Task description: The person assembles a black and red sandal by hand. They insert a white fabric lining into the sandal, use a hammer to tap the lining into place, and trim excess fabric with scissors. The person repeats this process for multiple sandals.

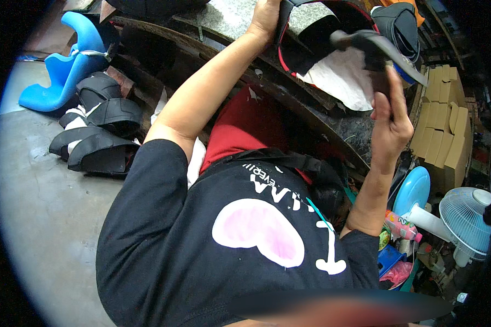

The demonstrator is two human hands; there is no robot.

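The left hand (266, 20) grips a black band (284, 15) with red edging; the right hand (390, 122), fingers stretched, meets a blurred, dark curved piece (381, 44), whether pinching I cannot tell.

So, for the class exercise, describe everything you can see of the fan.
The fan has a round, pale blue wire cage with a whitish cap, and a white stem leading to a round blue base; stem and base look plastic. It appears slanted, though the wide lens makes its true tilt unclear, and whether it runs cannot be told. In the picture it sits below the cardboard boxes, with a pink bottle beside the stem. The right hand does not touch it.
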